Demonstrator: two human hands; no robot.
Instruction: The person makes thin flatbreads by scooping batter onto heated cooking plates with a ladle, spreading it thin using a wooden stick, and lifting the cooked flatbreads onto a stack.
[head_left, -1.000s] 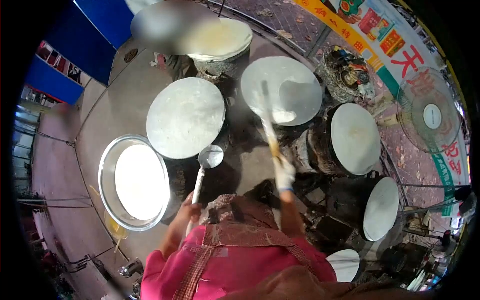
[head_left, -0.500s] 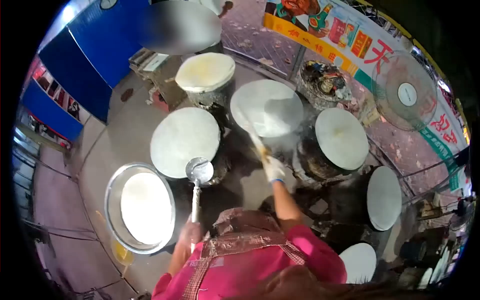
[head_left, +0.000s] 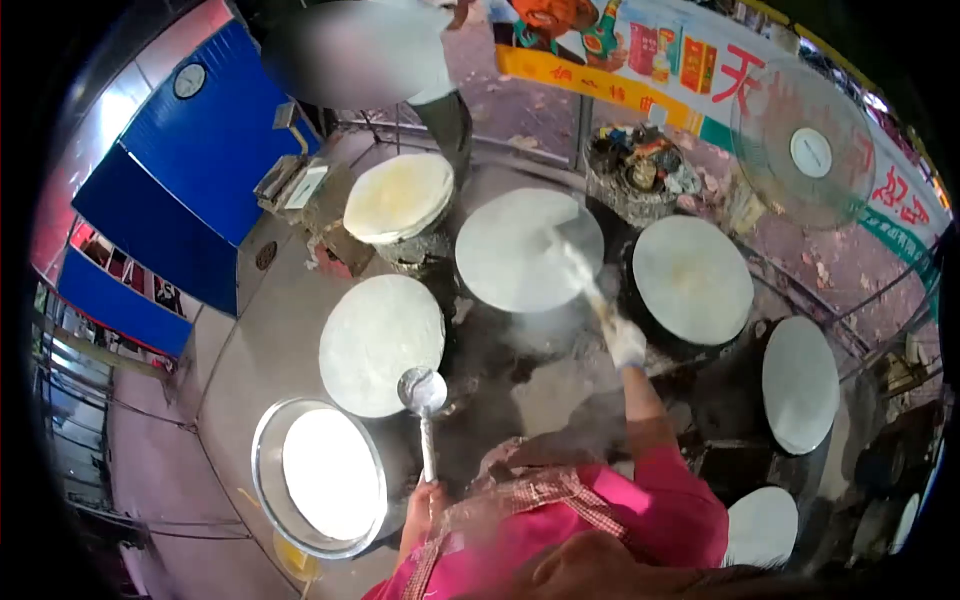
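Observation:
My left hand [head_left: 425, 503] is wrapped round the white handle of a metal ladle [head_left: 422, 390]. The ladle's bowl, wet with white batter, hangs at the front edge of the left round griddle [head_left: 380, 340]. My gloved right hand [head_left: 625, 343] grips the wooden handle of a batter spreader [head_left: 578, 268]. Its white-coated end, smeared by motion, is over the right part of the middle griddle [head_left: 510, 250], which bears a thin pale layer. Steam rises in front of that griddle. Beside my left arm stands a metal basin [head_left: 263, 480] of white batter.
A stack of pale round flatbreads [head_left: 400, 197] stands at the back left. More coated griddles [head_left: 692, 280] curve along my right side. Behind are a bin of rubbish [head_left: 640, 178], a large fan [head_left: 810, 150] and a person [head_left: 435, 80] standing. A blue partition [head_left: 190, 150] is at left.
My right hand has swept the spreader rightward across the middle griddle. The ladle stays in my left hand by the left griddle. The camera view has shifted, and more of the standing person shows.

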